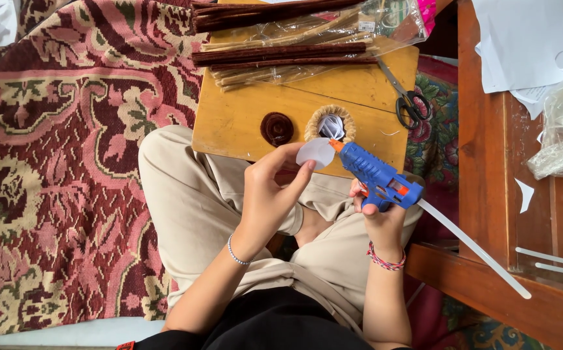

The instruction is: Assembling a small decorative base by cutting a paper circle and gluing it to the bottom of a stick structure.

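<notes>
My left hand [270, 194] pinches a small white paper disc [315, 153] between thumb and fingers, just off the near edge of a yellow wooden board [353, 87]. My right hand [380, 217] grips a blue glue gun [377, 176], whose orange nozzle touches the disc's right edge. A long clear glue stick [473, 248] juts from the gun's back. On the board, beyond the disc, lie a dark brown coil [277, 128] and a beige fuzzy ring [330, 123] with white paper inside.
Brown and beige pipe cleaners [281, 53] in clear bags lie across the board's far end, black scissors [410, 104] at its right. A wooden table [495, 149] with white papers [528, 42] stands to the right. A patterned red rug [67, 162] covers the floor at left.
</notes>
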